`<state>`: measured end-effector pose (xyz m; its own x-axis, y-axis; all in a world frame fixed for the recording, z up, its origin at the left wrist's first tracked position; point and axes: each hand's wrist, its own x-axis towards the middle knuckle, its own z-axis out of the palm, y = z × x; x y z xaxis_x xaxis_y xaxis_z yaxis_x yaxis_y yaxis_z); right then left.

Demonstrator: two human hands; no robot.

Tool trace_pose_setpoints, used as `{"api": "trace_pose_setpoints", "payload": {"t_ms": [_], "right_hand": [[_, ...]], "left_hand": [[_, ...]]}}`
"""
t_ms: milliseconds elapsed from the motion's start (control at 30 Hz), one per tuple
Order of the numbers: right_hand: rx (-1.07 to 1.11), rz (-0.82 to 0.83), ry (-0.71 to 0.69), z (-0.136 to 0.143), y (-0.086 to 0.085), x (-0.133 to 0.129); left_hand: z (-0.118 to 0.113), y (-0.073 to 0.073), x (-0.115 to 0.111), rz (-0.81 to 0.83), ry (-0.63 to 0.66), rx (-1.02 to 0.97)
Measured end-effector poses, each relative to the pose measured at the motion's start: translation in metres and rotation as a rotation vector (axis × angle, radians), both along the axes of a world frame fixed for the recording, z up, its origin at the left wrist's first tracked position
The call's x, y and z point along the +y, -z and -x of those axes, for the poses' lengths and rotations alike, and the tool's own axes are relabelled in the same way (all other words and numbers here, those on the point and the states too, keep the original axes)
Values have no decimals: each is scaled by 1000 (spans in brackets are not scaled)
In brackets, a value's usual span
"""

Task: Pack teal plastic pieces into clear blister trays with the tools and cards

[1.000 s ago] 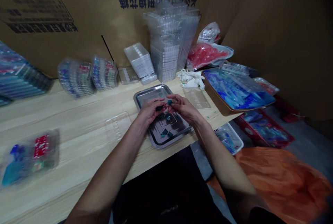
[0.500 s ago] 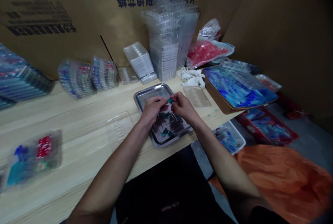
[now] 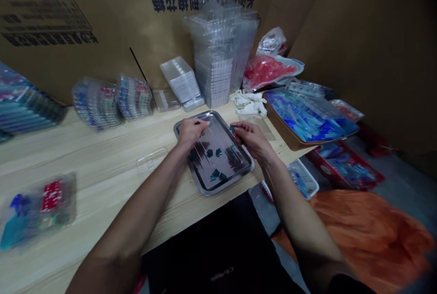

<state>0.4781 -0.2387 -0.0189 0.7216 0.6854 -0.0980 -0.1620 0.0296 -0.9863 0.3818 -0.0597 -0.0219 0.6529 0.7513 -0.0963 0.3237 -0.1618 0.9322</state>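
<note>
A shiny metal tray lies on the wooden table, with several small dark teal pieces scattered in it. Over the tray's far left part is my left hand, fingers pinched together; a greenish bit shows by the fingertips, too blurred to identify. My right hand, at the tray's right edge, pinches a small teal piece between thumb and forefinger. The two hands are apart.
Clear plastic trays stand stacked behind the tray. On the right are a cardboard box of blue packets and a white basket. Left on the table lies a filled clear pack; packed rows stand behind.
My hands have moved apart, left hand to the left and right hand to the right. Before, they met over the tray at a teal piece.
</note>
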Motion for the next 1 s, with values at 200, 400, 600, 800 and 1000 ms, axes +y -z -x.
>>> {"api": "trace_pose_setpoints", "payload": {"t_ms": [200,400,600,800,1000], "right_hand": [[-140,265,-63,-6,-4,-20],[-967,795,-290,18,1,-25],[-1180,1137,-423,51,5,-20],[-1082,1044,-205,20,6,13],[-1086,826,-388,14,-3,20]], "left_hand": [[11,-6,-6,-386,306,338],[18,10,-54,-664,632,434],[12,10,-46,-518,574,373],[21,-8,-11,276,196,48],[37,-4,-8,-240,325,258]]}}
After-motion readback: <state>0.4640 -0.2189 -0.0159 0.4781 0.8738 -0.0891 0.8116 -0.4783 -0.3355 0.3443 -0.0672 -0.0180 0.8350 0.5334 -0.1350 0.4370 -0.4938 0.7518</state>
